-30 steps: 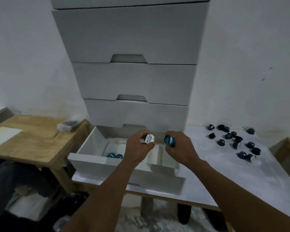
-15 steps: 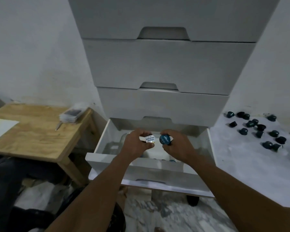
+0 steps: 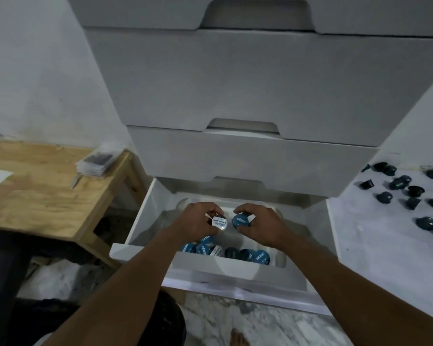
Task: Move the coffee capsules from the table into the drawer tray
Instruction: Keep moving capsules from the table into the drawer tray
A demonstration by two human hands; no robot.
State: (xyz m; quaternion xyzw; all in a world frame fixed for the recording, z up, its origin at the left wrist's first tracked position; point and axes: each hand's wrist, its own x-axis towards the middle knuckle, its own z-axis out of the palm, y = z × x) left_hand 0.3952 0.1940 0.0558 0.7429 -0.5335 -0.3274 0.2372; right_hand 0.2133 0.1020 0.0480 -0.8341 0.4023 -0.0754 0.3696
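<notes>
The fingers point(image 3: 211, 211) of your left hand point(image 3: 198, 224) curl round and pinch a small round coffee capsule with a white printed lid point(image 3: 219, 223). The fingers point(image 3: 246, 209) of your right hand point(image 3: 265, 227) pinch a like capsule with a blue printed lid point(image 3: 240, 221). You hold the two just beside each other, lids facing you, above the white plastic drawer tray point(image 3: 235, 267). Below your hands a row of blue-lidded capsules point(image 3: 261, 257) lies along the tray's near wall, one white lid among them. The tray sits inside the pulled-out bottom drawer point(image 3: 145, 221) of a tall grey drawer cabinet point(image 3: 235, 83), whose upper drawers are shut. To your right, a scatter of dark loose capsules point(image 3: 384, 197) lies on the white counter point(image 3: 385, 258), well apart from the drawer. To your left stands a plywood counter point(image 3: 35, 196) carrying a stack of clear plastic cases point(image 3: 98, 162). Marbled floor point(image 3: 273, 325) shows below the drawer.
</notes>
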